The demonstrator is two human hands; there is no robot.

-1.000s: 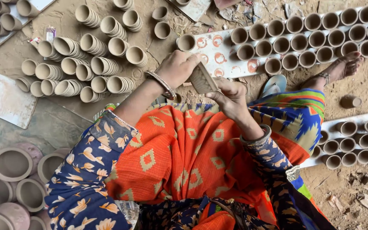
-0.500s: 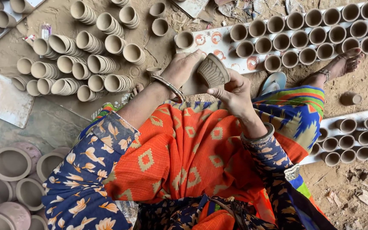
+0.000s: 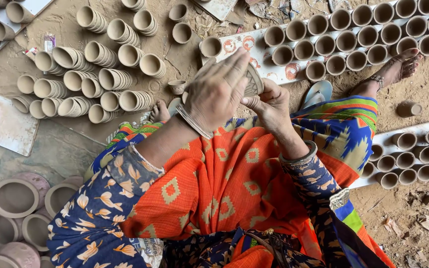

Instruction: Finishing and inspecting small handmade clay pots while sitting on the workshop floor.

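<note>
The ridged clay piece [image 3: 252, 80] sits between my two hands, held up over my lap above the orange patterned cloth [image 3: 224, 183]. My left hand [image 3: 217, 92] lies flat over it with the fingers stretched out and close together, covering most of it, so only a rim with radial grooves shows at the right edge. My right hand [image 3: 271, 106] cups it from below and beside, fingers curled in and thumb pressed toward the rim; I think the fingertips touch the clay, though the left hand hides the contact. A metal bangle [image 3: 193, 121] rings the left wrist.

On the dirt floor ahead of me, nested stacks of small clay cups [image 3: 100, 74] lie on their sides in rows to the left. A single small cup [image 3: 177, 86] stands alone just beside my left hand. A white board [image 3: 254, 49] to the right carries upright cups [image 3: 353, 37] in rows, and a second board [image 3: 398, 136] with more cups lies near my right knee. My bare foot [image 3: 395, 69] rests beside the first board. Larger clay bowls [image 3: 13, 198] crowd the lower left corner, and a flat grey slab [image 3: 1, 124] lies near them.
</note>
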